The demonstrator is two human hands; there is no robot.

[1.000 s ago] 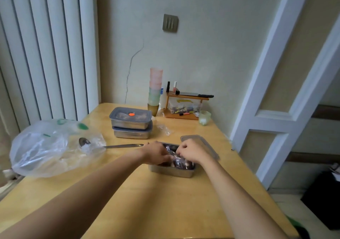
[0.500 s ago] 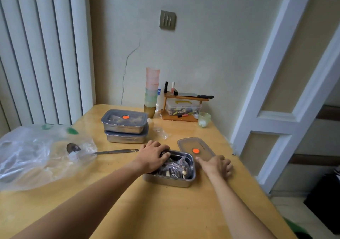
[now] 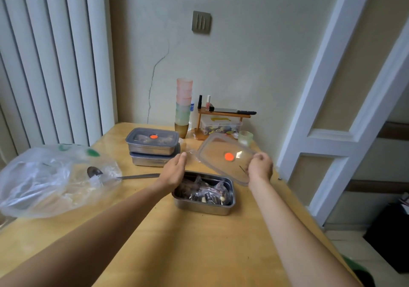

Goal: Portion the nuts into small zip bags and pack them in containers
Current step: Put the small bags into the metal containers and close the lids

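A steel container (image 3: 202, 206) stands open in the middle of the wooden table (image 3: 188, 253), filled with small zip bags of nuts (image 3: 205, 190). My right hand (image 3: 260, 168) grips the right edge of its clear lid (image 3: 221, 151), which has an orange dot. The lid hangs tilted above the table, just behind the container. My left hand (image 3: 173, 170) hovers with fingers straight over the container's left rim, near the lid's left edge, holding nothing.
Two lidded steel containers (image 3: 152, 146) are stacked behind. A large clear plastic bag (image 3: 51, 180) lies at the left with a metal spoon (image 3: 124, 175) beside it. Stacked cups (image 3: 183, 105), a small wooden shelf (image 3: 222, 120) and a green glass (image 3: 245, 136) stand by the wall.
My right hand left the container, reached the lid on the table and lifted it. My left hand rose off the bags and opened toward the lid.
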